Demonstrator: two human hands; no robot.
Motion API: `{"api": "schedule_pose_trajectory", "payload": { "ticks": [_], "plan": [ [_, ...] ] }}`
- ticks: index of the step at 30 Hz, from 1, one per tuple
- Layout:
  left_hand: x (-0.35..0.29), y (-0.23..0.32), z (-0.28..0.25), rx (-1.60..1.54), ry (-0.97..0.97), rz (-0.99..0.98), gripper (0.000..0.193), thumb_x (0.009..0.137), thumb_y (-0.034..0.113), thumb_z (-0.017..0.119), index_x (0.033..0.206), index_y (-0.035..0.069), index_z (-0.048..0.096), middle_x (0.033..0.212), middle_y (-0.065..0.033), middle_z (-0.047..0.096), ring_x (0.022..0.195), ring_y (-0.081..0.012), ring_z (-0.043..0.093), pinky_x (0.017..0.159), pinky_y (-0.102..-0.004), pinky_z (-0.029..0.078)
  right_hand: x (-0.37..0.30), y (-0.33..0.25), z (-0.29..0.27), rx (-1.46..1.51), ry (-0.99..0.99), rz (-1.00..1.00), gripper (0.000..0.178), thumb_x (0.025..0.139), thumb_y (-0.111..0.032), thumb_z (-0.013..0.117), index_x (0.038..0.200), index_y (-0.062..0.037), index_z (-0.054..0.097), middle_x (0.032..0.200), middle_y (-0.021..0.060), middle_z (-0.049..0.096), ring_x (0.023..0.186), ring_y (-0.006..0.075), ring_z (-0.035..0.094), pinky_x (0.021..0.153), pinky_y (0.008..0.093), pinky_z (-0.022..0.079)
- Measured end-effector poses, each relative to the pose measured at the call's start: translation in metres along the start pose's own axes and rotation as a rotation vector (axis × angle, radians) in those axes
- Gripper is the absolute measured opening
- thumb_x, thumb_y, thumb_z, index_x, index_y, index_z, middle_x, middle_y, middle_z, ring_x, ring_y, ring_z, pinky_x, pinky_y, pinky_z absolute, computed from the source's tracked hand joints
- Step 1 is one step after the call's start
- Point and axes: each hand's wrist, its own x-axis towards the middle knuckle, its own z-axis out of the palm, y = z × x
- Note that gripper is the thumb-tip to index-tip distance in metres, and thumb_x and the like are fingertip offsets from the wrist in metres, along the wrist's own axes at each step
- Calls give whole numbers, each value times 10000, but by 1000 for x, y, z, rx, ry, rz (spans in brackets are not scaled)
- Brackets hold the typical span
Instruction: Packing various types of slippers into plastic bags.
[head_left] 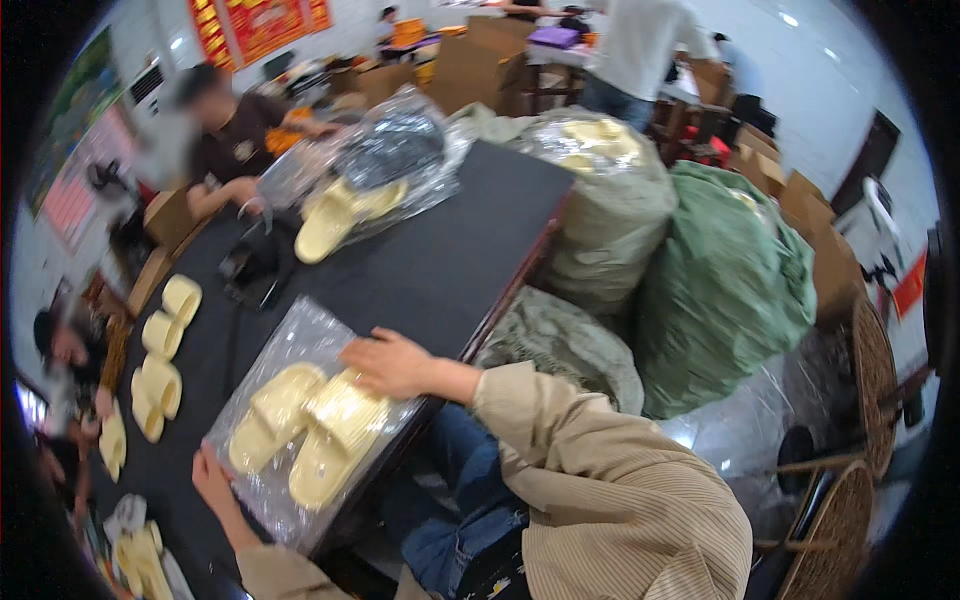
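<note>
Pale yellow slippers (345, 430) lying in a clear bag between two hands

The pair is lying side by side inside a clear plastic bag (312, 325), on the near part of a black-topped table (510, 215). The left hand (216, 485) is touching the bag close to its left corner; whether its fingers are pinching the film, one cannot tell. The right hand (388, 363) is resting palm down across the bag's upper right side, just by the ribbed strap of one slipper, its fingers stretched out rather than curling round anything.

Towards the lower left, more yellow slippers (140, 560) are lying near the table's edge. Beyond the left hand, several loose slippers (162, 336) are forming a row along the table. Farther up, a black object (250, 275), too blurred to make out, is lying near a second bagged pair (328, 222).

To the right, beside the table, a green sack (715, 300) is standing next to a bulging beige sack (605, 235). Across the table, a co-worker in a dark shirt (235, 135) is reaching towards the plastic. Farther back, cardboard boxes (475, 70) are standing near a person in a white top (640, 45).
</note>
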Motion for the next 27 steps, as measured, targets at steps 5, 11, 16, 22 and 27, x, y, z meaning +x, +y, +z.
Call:
{"api": "schedule_pose_trajectory", "payload": {
  "ticks": [5, 11, 16, 22, 27],
  "plan": [
    [-15, -15, 24, -142, -255, 245, 411, 1033, 271, 430, 1144, -88, 597, 1215, -202, 617, 1124, -276, 597, 996, -395, 429, -4, -6, -9, 72, -2, 17, 618, 1018, -476, 276, 1471, -62, 344, 1503, 150, 381, 1420, 253, 316, 1170, 497, 168],
    [-5, -17, 38, 639, -577, 772, 508, 879, 86, 548, 1360, -50, 461, 1420, -255, 446, 1325, -427, 399, 1122, -476, 281, -3, -8, -13, 81, -7, 30, 629, 1021, -486, 254, 1472, -57, 342, 1498, 146, 392, 1417, 249, 323, 1169, 500, 165],
    [-20, 8, 84, 334, -635, 530, 599, 791, 178, 723, 1286, -69, 493, 1339, -309, 469, 1250, -488, 417, 1089, -509, 300, -3, -9, -14, 67, 11, 14, 635, 1021, -484, 251, 1467, -39, 336, 1493, 147, 398, 1406, 255, 340, 1160, 504, 186],
    [-20, 34, 123, 502, -681, 674, 528, 833, 165, 669, 1273, -66, 489, 1291, -314, 488, 1191, -500, 433, 1041, -504, 335, -2, -11, -16, 74, 6, 16, 638, 1021, -487, 253, 1469, -38, 328, 1490, 162, 396, 1400, 270, 348, 1156, 510, 196],
    [-18, 33, 130, 506, -674, 659, 441, 864, 77, 567, 1284, -48, 514, 1294, -301, 510, 1201, -485, 451, 1054, -470, 341, -6, -11, -19, 82, 3, 23, 643, 1021, -491, 254, 1467, -35, 329, 1488, 165, 397, 1399, 277, 348, 1156, 512, 193]
  ]
}}
